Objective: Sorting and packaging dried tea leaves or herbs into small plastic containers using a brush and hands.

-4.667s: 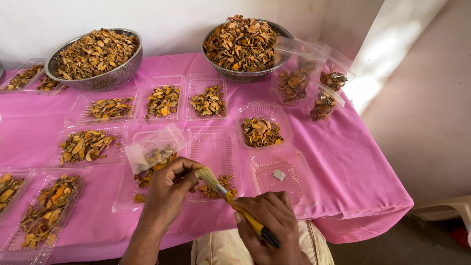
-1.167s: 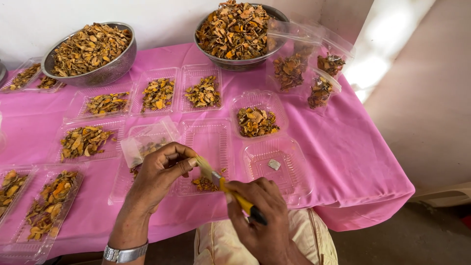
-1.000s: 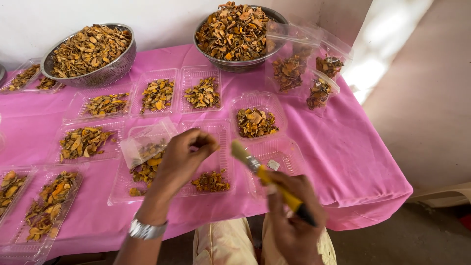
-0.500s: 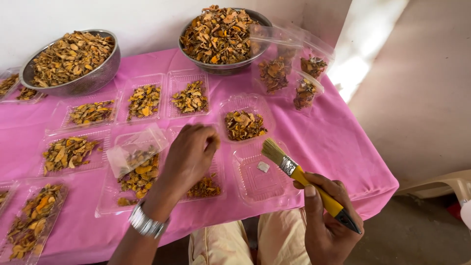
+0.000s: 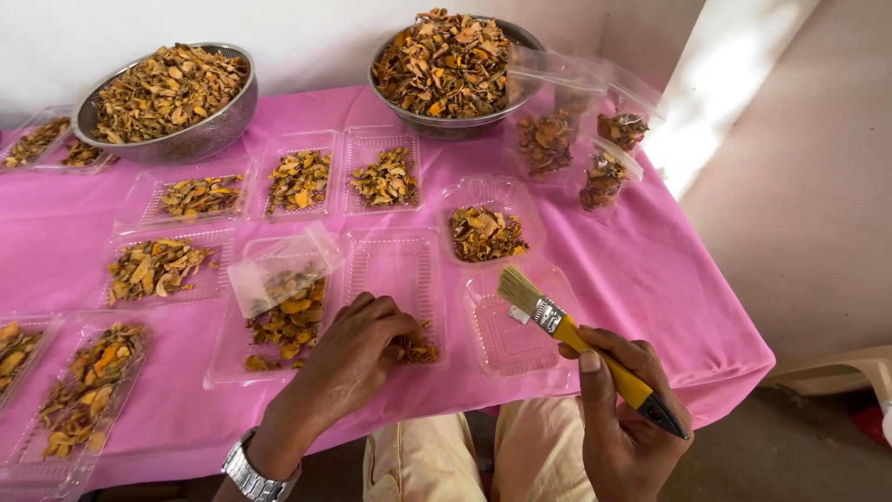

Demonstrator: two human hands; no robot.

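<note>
My left hand [image 5: 358, 349] rests palm down on the near end of a clear plastic tray [image 5: 395, 270], fingers curled over a small pile of dried orange-brown slices [image 5: 418, 349]; whether it grips any is hidden. My right hand [image 5: 618, 414] holds a paintbrush [image 5: 581, 339] by its yellow and black handle, bristles pointing up-left above an empty clear tray [image 5: 516, 325] with a small white scrap in it. A silver watch [image 5: 246, 474] sits on my left wrist.
A pink cloth [image 5: 669, 288] covers the table. Two steel bowls [image 5: 200, 135] [image 5: 455, 125] heaped with dried slices stand at the back. Several clear trays of slices [image 5: 297, 181] lie between, and filled clear bags [image 5: 604, 167] sit at the back right. The table's right edge drops to the floor.
My hands have parted: the left dropped from the brush down onto the tray's slices, and the right carried the brush to the right, over the empty tray.
</note>
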